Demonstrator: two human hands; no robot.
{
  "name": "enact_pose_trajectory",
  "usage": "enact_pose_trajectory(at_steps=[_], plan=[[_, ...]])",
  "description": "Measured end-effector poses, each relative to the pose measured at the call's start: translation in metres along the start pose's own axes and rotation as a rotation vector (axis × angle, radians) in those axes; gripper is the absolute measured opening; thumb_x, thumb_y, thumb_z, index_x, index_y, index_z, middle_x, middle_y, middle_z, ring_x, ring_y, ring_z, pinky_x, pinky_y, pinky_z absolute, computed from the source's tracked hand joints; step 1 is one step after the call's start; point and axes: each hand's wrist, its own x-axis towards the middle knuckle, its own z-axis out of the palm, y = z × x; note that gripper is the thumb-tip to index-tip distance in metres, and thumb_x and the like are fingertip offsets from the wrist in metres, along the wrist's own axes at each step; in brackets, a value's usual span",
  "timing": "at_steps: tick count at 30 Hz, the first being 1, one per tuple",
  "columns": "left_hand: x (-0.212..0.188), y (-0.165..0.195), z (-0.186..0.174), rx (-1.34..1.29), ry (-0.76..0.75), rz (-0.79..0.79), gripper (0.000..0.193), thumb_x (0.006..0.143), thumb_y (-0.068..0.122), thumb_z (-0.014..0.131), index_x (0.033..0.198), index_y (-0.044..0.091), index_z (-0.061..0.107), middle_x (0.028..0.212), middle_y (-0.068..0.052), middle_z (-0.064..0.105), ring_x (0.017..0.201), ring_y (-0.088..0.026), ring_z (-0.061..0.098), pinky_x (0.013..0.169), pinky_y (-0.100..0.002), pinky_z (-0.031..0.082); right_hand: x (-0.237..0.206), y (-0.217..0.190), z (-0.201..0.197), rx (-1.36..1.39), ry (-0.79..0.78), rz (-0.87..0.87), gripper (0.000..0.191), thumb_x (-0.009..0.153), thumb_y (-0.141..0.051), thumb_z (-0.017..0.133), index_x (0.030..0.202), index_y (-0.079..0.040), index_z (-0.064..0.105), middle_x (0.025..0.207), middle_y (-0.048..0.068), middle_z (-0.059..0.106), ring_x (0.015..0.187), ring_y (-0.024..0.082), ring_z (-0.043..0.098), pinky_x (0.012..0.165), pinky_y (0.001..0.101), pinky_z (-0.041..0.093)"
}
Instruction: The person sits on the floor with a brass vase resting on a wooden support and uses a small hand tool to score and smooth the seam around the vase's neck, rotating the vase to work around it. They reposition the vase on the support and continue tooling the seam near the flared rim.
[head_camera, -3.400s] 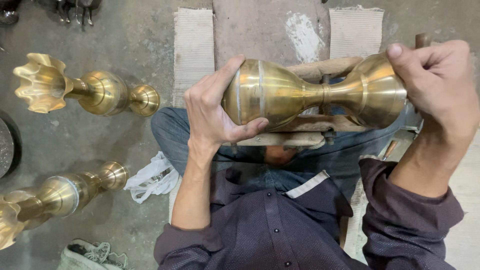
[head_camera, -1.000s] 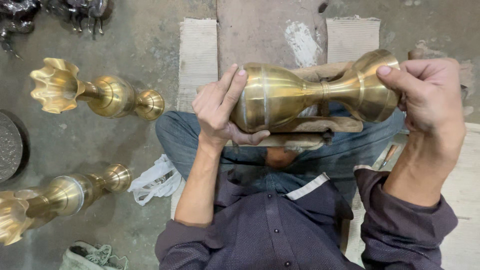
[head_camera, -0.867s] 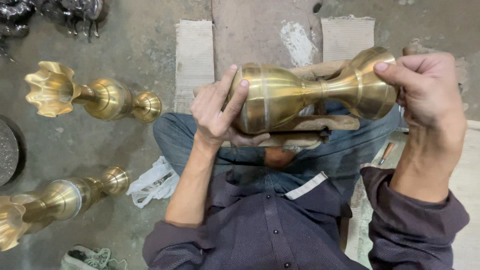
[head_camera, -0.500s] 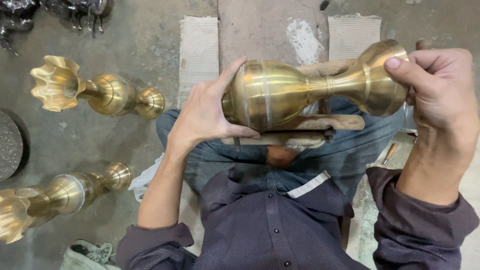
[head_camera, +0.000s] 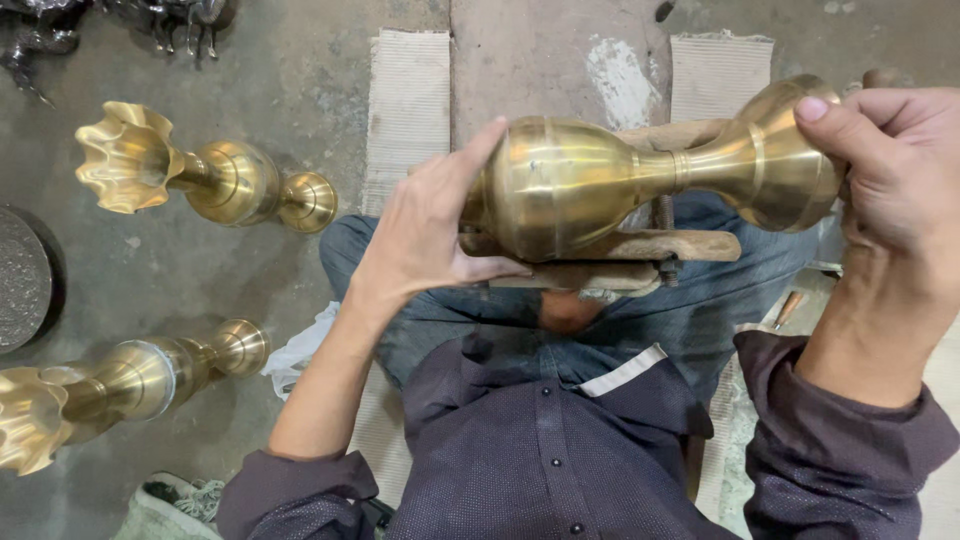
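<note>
Head view: a brass vase (head_camera: 650, 185) is held lying sideways above the person's lap, bulbous body to the left, flared end to the right. The left hand (head_camera: 425, 235) is pressed against the bulbous end, fingers spread and extended up along it, thumb tucked underneath; a cupping hold rather than a closed fist. The right hand (head_camera: 890, 175) is wrapped over the flared end, index finger laid across its top, the rest of the fingers hidden behind the metal. Just beneath the vase a wooden block (head_camera: 640, 255) is seen resting on the lap, touching or nearly touching the vase's underside; which of the two cannot be told. A dark button shirt (head_camera: 545, 450) is worn, sleeves pushed back at the forearms.

On the concrete floor (head_camera: 250, 290) to the left, two more brass vases with fluted mouths are laid on their sides: one higher (head_camera: 200, 175), one lower (head_camera: 120, 385), well apart from the hands. A white rag (head_camera: 295, 350) lies beside the left knee.
</note>
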Motion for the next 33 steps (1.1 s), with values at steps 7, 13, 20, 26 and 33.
enact_pose_trajectory(at_steps=[7, 13, 20, 26, 33], plan=[[0.001, -0.012, 0.004, -0.022, -0.156, -0.143, 0.116, 0.054, 0.026, 0.102, 0.153, 0.006, 0.045, 0.108, -0.020, 0.072, 0.100, -0.039, 0.071, 0.089, -0.044, 0.057, -0.002, 0.005, -0.007, -0.033, 0.001, -0.023, 0.022, 0.098, -0.016, 0.078, 0.083, -0.002, 0.068, 0.068, -0.002, 0.058, 0.056, 0.004, 0.045, 0.054, 0.0222, 0.030], [-0.011, -0.008, 0.022, 0.114, -0.034, -0.065, 0.122, 0.057, 0.029, 0.102, 0.156, -0.004, 0.038, 0.103, -0.019, 0.069, 0.092, -0.037, 0.071, 0.084, -0.042, 0.056, 0.005, 0.014, -0.020, -0.089, -0.020, -0.087, 0.022, 0.103, -0.015, 0.077, 0.090, 0.001, 0.068, 0.077, 0.005, 0.066, 0.063, 0.009, 0.059, 0.061, 0.0222, 0.046], [-0.028, 0.053, 0.047, -0.134, 0.260, -0.128, 0.122, 0.070, 0.043, 0.099, 0.158, 0.002, 0.026, 0.130, -0.021, 0.070, 0.108, -0.032, 0.077, 0.094, -0.036, 0.064, 0.070, -0.028, -0.031, -0.450, -0.335, -0.110, 0.034, 0.110, -0.033, 0.058, 0.113, 0.000, 0.066, 0.087, 0.013, 0.070, 0.074, 0.021, 0.070, 0.075, 0.0330, 0.058], [-0.037, 0.110, 0.098, -0.483, 0.091, -0.383, 0.120, 0.085, 0.049, 0.086, 0.166, 0.001, 0.011, 0.130, -0.024, 0.072, 0.095, -0.028, 0.081, 0.082, -0.035, 0.064, 0.079, -0.105, 0.062, -0.805, -0.719, -0.363, 0.043, 0.105, -0.041, 0.061, 0.105, 0.001, 0.069, 0.083, 0.013, 0.070, 0.068, 0.024, 0.072, 0.070, 0.0362, 0.061], [0.000, 0.145, 0.143, -0.686, 0.102, -0.438, 0.134, 0.080, 0.047, 0.079, 0.160, -0.018, -0.006, 0.118, -0.022, 0.073, 0.089, -0.029, 0.078, 0.069, -0.032, 0.063, -0.001, -0.185, 0.147, -1.480, -0.725, -0.900, 0.024, 0.085, -0.029, 0.073, 0.082, -0.005, 0.074, 0.068, 0.012, 0.067, 0.057, 0.026, 0.067, 0.050, 0.0364, 0.053]])
